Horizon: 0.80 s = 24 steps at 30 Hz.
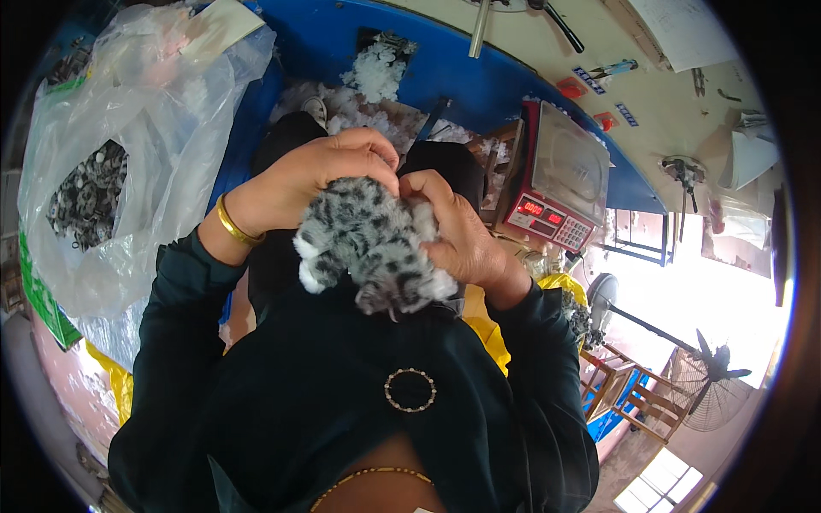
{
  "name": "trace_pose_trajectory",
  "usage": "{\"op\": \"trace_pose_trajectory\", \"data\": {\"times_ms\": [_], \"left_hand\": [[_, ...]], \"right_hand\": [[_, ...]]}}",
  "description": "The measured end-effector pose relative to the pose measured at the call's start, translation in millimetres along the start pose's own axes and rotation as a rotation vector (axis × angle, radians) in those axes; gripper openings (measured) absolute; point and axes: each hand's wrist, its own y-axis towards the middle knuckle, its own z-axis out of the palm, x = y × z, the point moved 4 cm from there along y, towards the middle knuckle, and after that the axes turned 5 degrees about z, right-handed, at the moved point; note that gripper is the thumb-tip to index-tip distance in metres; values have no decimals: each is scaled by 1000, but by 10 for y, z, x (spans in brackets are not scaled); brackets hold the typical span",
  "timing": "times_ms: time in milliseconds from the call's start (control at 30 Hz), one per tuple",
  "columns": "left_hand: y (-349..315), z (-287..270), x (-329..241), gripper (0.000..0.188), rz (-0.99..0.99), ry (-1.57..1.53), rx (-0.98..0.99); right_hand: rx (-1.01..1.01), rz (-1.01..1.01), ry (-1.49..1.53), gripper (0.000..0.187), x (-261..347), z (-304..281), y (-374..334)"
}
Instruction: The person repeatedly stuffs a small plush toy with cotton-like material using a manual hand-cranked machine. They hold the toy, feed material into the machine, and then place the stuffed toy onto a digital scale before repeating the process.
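A small plush animal [363,231], grey with black spots and white paws, is held above my lap between both hands. My left hand [346,167] closes over its upper edge, fingers bent and pressed into the fur. On the other side my right hand [457,231] grips the plush, with the thumb on the fur and the index finger bent near the left fingertips. The two hands nearly meet at the top of the toy. What lies between the fingertips there is hidden.
At left stands a large clear plastic bag [171,137] with spotted plush pieces [90,192] inside. White stuffing [376,73] lies beyond my knees. A red digital scale [556,179] sits at right, beside a cream tabletop [650,94] with tools. A fan [705,385] stands farther right.
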Motion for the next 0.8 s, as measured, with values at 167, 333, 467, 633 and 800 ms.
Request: {"op": "trace_pose_trajectory", "data": {"times_ms": [167,333,467,633,800], "left_hand": [[-19,50,75,36,-8,-43,18],[-96,117,70,65,98,-132,-255],[-132,208,-111,57,349,138,-430],[-61,246,-53,46,369,-1,-350],[-37,286,6,49,378,-131,-371]], "right_hand": [[-14,-6,41,58,-77,46,23],[-24,3,182,53,-93,58,4],[15,-50,324,57,-59,107,-11],[7,-213,269,59,-37,171,27],[3,-158,331,56,35,159,28]]}}
